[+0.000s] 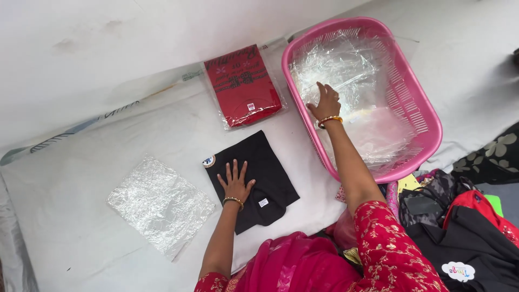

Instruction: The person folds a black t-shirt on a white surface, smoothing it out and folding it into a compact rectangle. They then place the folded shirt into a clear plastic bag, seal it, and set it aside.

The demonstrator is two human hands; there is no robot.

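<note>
- Nearest the camera, the person's lap in pink and red embroidered cloth, with a heap of dark and coloured garments at the near right edge of the white sheet.
- On the sheet's near left part lies a crinkled clear plastic bag, empty and flat.
- Just right of it, near the middle, lies a folded black cotton garment. The left hand rests on it, released, palm down, fingers spread, pinning it flat.
- Beyond it, toward the far edge, lies a folded red garment sealed in a clear bag.
- At the far right stands a pink plastic slotted basket holding a stack of clear plastic bags. The right hand reaches in, fingers extended, touching the top bag; no grip is closed yet.
- The step in hand appears to be fetching a bag for the black garment. The next move likely calls for pinching one single sheet free of the slippery stack.
</note>
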